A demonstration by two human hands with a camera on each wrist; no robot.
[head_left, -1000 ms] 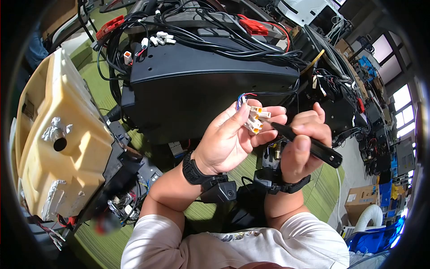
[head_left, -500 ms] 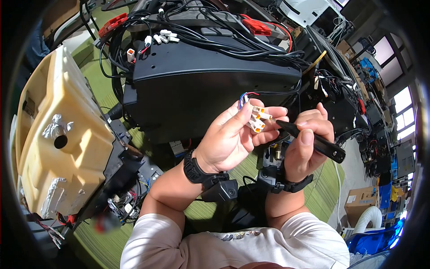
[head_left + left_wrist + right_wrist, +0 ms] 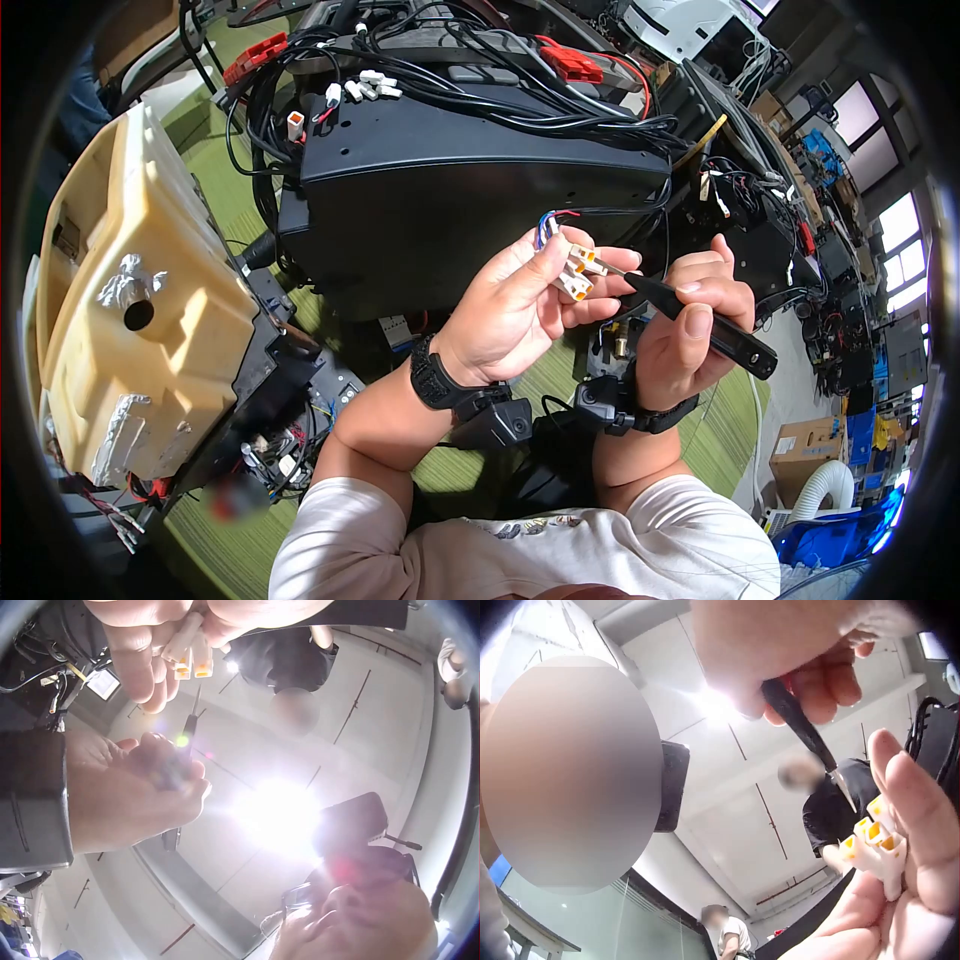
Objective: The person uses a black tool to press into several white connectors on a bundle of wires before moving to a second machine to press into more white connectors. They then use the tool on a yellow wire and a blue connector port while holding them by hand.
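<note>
The left hand (image 3: 510,305) pinches a small bunch of white connectors (image 3: 573,287) with orange inserts between thumb and fingers; blue and red wires (image 3: 547,222) rise behind the thumb. In the right hand (image 3: 690,325) is a black-handled tool (image 3: 735,345) with a thin metal tip, pointed left at the connectors. The right wrist view shows the tool's tip (image 3: 845,791) just above the open ends of the connectors (image 3: 873,838); whether it touches one cannot be told. In the left wrist view the tool (image 3: 189,739) points up toward the connectors (image 3: 196,660).
Behind the hands stands a large black metal case (image 3: 480,210) with black cables, red plugs (image 3: 570,65) and loose white connectors (image 3: 374,84) on top. A yellowish moulded shell (image 3: 170,300) stands at the left. A cardboard box (image 3: 805,445) is at the lower right.
The right hand and tool have shifted slightly right and down, while the tool still points at the connectors. The left hand keeps its hold, moved very slightly right.
</note>
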